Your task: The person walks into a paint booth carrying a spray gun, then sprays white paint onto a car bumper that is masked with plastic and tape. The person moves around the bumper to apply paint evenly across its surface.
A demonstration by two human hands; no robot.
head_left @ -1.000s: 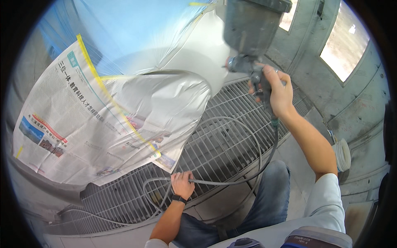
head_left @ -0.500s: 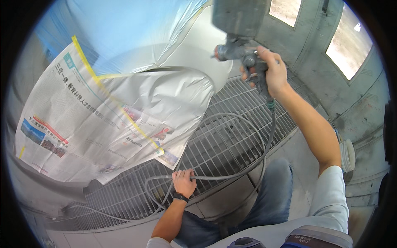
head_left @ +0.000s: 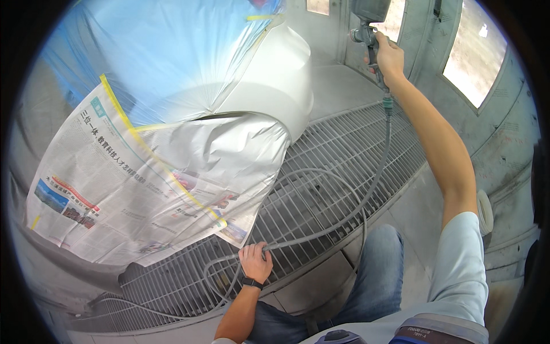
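My right hand (head_left: pixel 387 60) is wrapped round a grey spray gun (head_left: pixel 366 35) with a dark cup on top, raised at the upper right beside a white curved panel (head_left: pixel 286 69). A grey hose (head_left: pixel 379 172) hangs from its green fitting down to my left hand (head_left: pixel 256 261), which is closed round it low in the middle, over the grating. Masking newspaper (head_left: pixel 97 183) with yellow tape lies over the lower part of the white bodywork, and blue plastic film (head_left: pixel 149 51) covers the area above.
A metal floor grating (head_left: pixel 309 223) runs beneath, with loops of hose on it and my bent knee beside it. Booth walls (head_left: pixel 510 137) with bright windows (head_left: pixel 472 49) stand on the right. A pale coiled roll (head_left: pixel 484 213) is at the lower right, behind my arm.
My right hand has moved the spray gun up and farther away, toward the upper right, so more of the white panel shows. My left hand remains on the hose.
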